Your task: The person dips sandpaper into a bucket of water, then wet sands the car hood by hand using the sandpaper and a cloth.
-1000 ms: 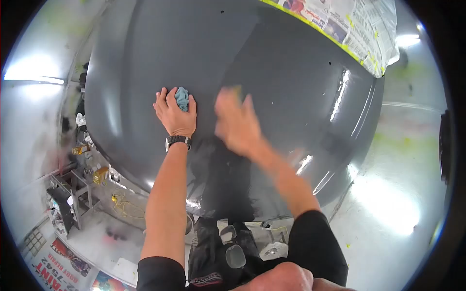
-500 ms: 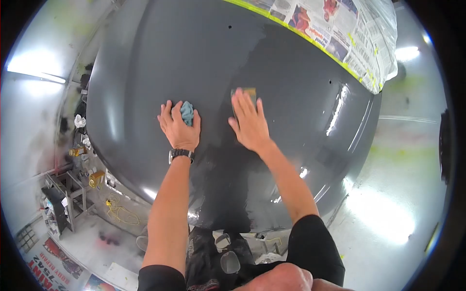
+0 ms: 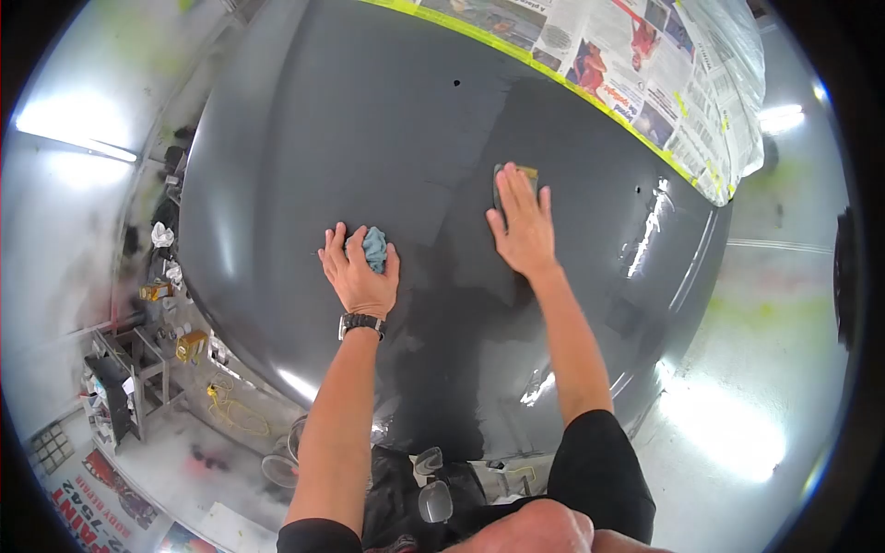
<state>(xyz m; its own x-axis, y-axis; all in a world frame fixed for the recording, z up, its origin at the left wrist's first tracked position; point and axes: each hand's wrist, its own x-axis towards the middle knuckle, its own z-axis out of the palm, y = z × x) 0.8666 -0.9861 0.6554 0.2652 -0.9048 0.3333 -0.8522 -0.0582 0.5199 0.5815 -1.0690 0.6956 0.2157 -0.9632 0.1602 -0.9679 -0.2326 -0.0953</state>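
Under my hands lies a dark grey car hood (image 3: pixel 359 120), with wet, darker streaks down its middle. My left hand (image 3: pixel 364 281), a watch on its wrist, rests on the hood with fingers curled around a crumpled blue cloth (image 3: pixel 375 249). To the right, my right hand (image 3: pixel 525 230) presses a small piece of sandpaper (image 3: pixel 532 173) flat against the surface. Its fingers are stretched over the piece, and tan and greenish-grey edges show around them.
Newspaper (image 3: pixel 562 46) edged with yellow masking tape (image 3: pixel 590 99) covers the hood's far right side. Clear plastic sheeting (image 3: pixel 745 101) hangs beside it. At the left stand a stool-like frame (image 3: pixel 147 369), a yellow can (image 3: pixel 191 346) and a yellow cord (image 3: pixel 235 415).
My right hand has slid the sandpaper away from me and to the right over the hood. The left hand keeps its place with the cloth, while the whole view has shifted slightly.
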